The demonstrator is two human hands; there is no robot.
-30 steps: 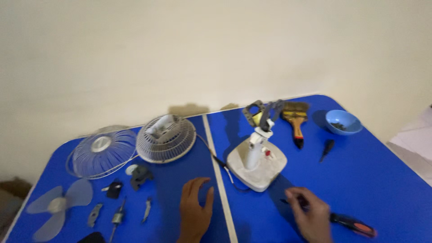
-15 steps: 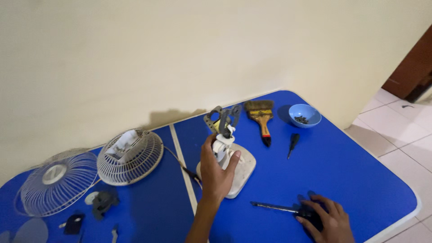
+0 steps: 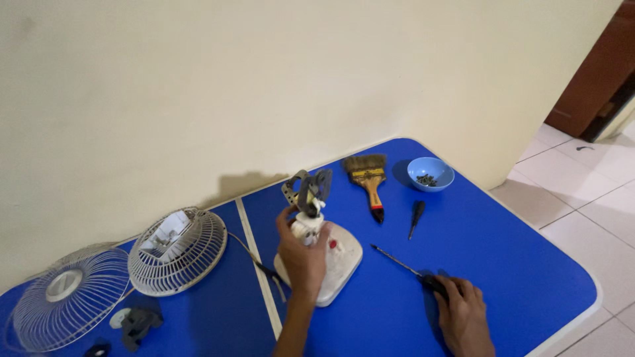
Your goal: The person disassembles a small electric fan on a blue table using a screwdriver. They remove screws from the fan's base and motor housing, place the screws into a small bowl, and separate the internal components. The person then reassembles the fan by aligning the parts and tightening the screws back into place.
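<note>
My left hand (image 3: 301, 254) grips the upright neck of a white fan stand (image 3: 337, 268) that rests on the blue table (image 3: 516, 264). A grey bracket (image 3: 311, 188) tops the neck, just above my fingers. My right hand (image 3: 463, 311) lies on the table to the right, closed on the dark handle of a long screwdriver (image 3: 400, 261) whose shaft points up-left toward the stand's base. A black cord (image 3: 254, 261) runs from the stand to the left.
Two white fan grilles (image 3: 175, 251) (image 3: 63, 307) lie at the left with small grey parts (image 3: 135, 324) in front. Behind the stand are a paintbrush (image 3: 369, 182), a small black tool (image 3: 415, 215) and a blue bowl (image 3: 430, 173) of screws. The table's edge drops to tiled floor at right.
My left hand rose from the tabletop and took hold of the fan stand's neck. My right hand kept the screwdriver on the table. My view swung to the right.
</note>
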